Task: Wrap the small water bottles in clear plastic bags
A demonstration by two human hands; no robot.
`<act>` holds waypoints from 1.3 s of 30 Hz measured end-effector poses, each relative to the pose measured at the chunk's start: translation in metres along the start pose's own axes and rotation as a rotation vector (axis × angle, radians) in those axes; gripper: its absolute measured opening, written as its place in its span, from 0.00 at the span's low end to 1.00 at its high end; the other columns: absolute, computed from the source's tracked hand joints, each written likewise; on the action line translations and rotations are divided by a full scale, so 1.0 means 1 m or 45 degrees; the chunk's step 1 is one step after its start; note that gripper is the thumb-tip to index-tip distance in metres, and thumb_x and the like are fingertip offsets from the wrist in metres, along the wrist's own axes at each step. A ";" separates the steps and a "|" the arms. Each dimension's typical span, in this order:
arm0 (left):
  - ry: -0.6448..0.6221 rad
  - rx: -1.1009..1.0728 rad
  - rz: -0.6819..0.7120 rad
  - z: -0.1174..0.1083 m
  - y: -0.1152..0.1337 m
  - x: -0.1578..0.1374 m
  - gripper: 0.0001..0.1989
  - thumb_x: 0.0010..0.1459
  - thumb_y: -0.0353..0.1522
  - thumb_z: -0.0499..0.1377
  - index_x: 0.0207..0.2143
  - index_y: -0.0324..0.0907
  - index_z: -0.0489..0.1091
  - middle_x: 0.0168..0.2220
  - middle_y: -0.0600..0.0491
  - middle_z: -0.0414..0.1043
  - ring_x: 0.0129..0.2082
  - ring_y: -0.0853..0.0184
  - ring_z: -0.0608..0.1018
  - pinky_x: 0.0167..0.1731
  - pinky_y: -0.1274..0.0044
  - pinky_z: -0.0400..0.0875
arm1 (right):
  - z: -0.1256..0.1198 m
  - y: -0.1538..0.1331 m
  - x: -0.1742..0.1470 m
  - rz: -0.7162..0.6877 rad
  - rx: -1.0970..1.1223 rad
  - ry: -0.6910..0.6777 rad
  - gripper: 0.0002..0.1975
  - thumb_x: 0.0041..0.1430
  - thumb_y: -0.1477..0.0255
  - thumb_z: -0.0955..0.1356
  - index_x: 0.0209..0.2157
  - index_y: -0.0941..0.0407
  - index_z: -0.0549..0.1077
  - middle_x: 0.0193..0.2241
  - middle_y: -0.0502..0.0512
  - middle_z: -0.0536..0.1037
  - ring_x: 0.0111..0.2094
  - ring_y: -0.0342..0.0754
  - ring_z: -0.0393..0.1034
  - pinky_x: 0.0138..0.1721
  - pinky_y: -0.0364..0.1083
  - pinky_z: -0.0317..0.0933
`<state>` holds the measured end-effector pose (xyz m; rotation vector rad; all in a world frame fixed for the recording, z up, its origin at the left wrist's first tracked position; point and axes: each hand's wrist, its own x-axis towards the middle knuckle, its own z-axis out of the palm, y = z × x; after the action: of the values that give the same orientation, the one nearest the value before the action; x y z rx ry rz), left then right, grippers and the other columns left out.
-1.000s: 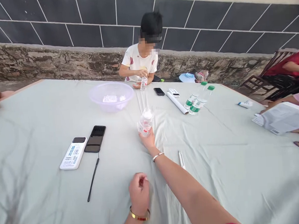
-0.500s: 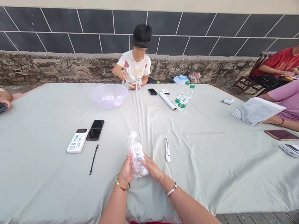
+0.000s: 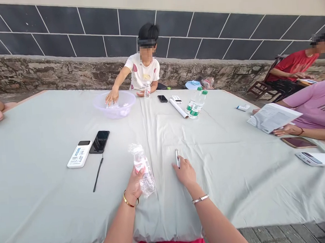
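Note:
My left hand (image 3: 135, 182) is closed round a clear plastic bottle (image 3: 143, 168) with a pink and white label and a white cap. Loose transparent film wraps the bottle, which leans a little to the left at its top. To the right, my right hand (image 3: 186, 171) rests on the tablecloth with thumb and fingers closed about a slim white utility knife (image 3: 177, 155). The knife's far end sticks out past the fingertips; its near part is hidden under the hand.
Left of the bottle lie a black phone (image 3: 100, 141), a white power bank (image 3: 79, 154) and a black strap (image 3: 98, 175). A co-worker across the table reaches into a purple basin (image 3: 115, 112). Two green-capped bottles (image 3: 196, 105) stand beside a white roll (image 3: 178, 108). Another person holds a paper (image 3: 273, 116).
My right hand has left the bottle and moved right onto the utility knife. My left hand keeps the bottle, now turned and tilted. The co-worker's hand has gone into the basin.

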<state>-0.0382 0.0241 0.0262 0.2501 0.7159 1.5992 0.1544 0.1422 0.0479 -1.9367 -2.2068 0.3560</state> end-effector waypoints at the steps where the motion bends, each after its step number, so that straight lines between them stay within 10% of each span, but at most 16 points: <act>1: 0.005 0.003 -0.025 -0.001 0.000 0.000 0.29 0.49 0.40 0.65 0.53 0.45 0.64 0.41 0.48 0.73 0.40 0.62 0.77 0.44 0.68 0.70 | 0.003 0.001 -0.001 -0.015 0.024 0.007 0.21 0.59 0.69 0.60 0.54 0.59 0.64 0.40 0.62 0.71 0.42 0.53 0.67 0.43 0.48 0.58; 9: 0.075 0.064 -0.035 0.000 0.000 0.000 0.21 0.51 0.40 0.61 0.47 0.45 0.67 0.44 0.49 0.74 0.42 0.57 0.77 0.42 0.66 0.71 | -0.026 -0.036 -0.021 -0.217 0.960 -0.178 0.19 0.56 0.67 0.59 0.47 0.53 0.71 0.29 0.50 0.73 0.23 0.44 0.65 0.27 0.44 0.60; 16: 0.053 0.141 0.017 0.003 0.000 -0.004 0.23 0.53 0.42 0.61 0.50 0.44 0.66 0.43 0.49 0.74 0.40 0.62 0.78 0.42 0.69 0.70 | -0.060 -0.082 -0.018 -0.500 0.780 -0.062 0.13 0.54 0.70 0.62 0.37 0.51 0.76 0.29 0.51 0.74 0.30 0.45 0.66 0.32 0.44 0.59; 26: 0.177 0.124 -0.144 -0.004 0.005 0.000 0.27 0.48 0.51 0.60 0.43 0.43 0.68 0.33 0.49 0.75 0.30 0.63 0.77 0.29 0.72 0.70 | -0.090 0.013 -0.032 -0.657 0.997 -0.841 0.11 0.41 0.63 0.72 0.28 0.54 0.79 0.24 0.51 0.76 0.26 0.46 0.67 0.28 0.44 0.61; 33: 0.146 0.132 -0.115 -0.002 0.003 -0.002 0.26 0.48 0.50 0.60 0.44 0.43 0.68 0.38 0.47 0.74 0.37 0.58 0.78 0.34 0.69 0.71 | -0.004 0.024 -0.005 0.006 0.630 0.262 0.16 0.56 0.70 0.60 0.42 0.57 0.74 0.38 0.59 0.74 0.38 0.51 0.67 0.40 0.50 0.59; 39: 0.050 0.250 0.108 0.012 0.000 -0.007 0.25 0.51 0.44 0.61 0.51 0.49 0.65 0.44 0.50 0.73 0.44 0.60 0.76 0.40 0.70 0.71 | 0.011 0.006 -0.023 -0.132 0.326 0.392 0.16 0.53 0.76 0.61 0.44 0.56 0.71 0.44 0.63 0.70 0.46 0.57 0.62 0.45 0.54 0.56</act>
<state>-0.0308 0.0213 0.0372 0.3974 0.9044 1.6189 0.1604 0.1198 0.0363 -1.6161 -1.9489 0.2855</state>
